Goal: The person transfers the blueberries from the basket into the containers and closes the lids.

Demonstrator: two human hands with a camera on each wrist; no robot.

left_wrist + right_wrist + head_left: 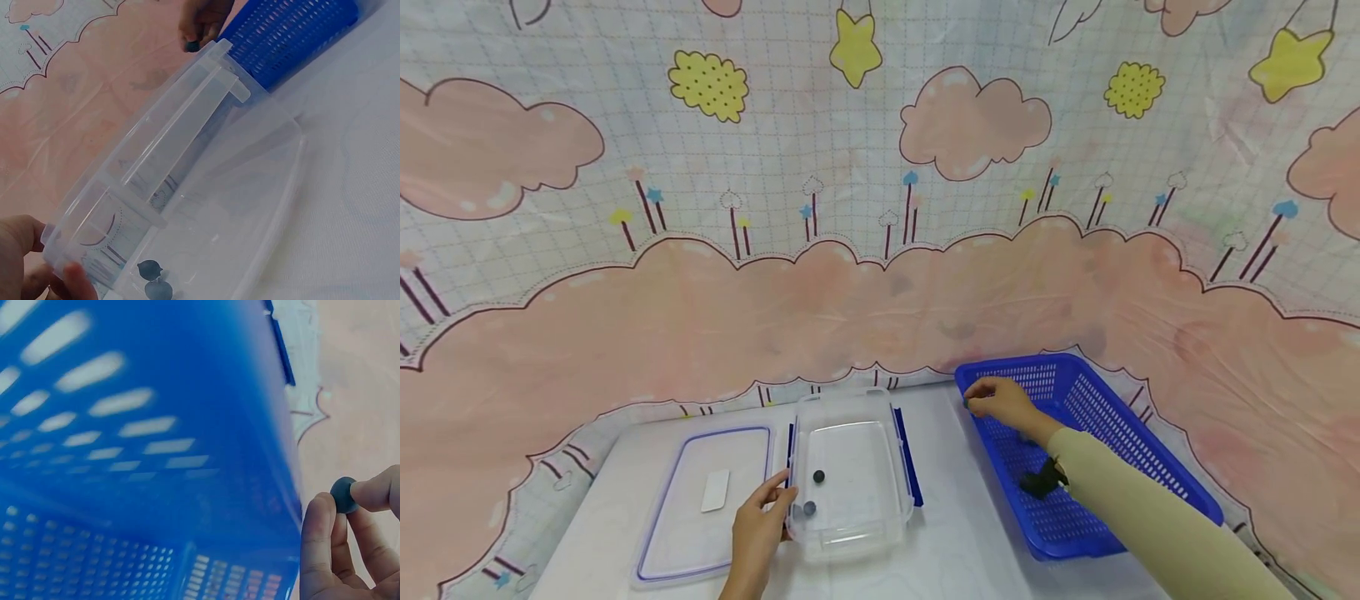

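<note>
Right hand (1000, 402) pinches a dark round piece (342, 495) between thumb and fingertips, held at the far left corner of the blue basket (1000, 467); piece looks blue-green in the right wrist view. Basket sits mostly under the right forearm, holes in its walls. Pale sleeve (1150, 508) on that arm; dark object (1039, 482) below its cuff, can't tell what it is. Left hand (758, 525) grips the near left side of the clear box (857, 458), thumb and fingers at the rim. Box stands on the table just right of that hand, between both hands, top uncovered. Two small dark balls (818, 477) lie inside, close to the left fingers, one nearer them than the other; the left wrist view shows one with a small pointed tip. Blue flap (907, 458) on the box side away from the left hand. Left of the left hand, clear lid (677, 533) with blue edging lies flat, white rectangle (716, 491) on it. White table (955, 517) under everything; cloud-print cloth (865, 312) beyond both hands.
</note>
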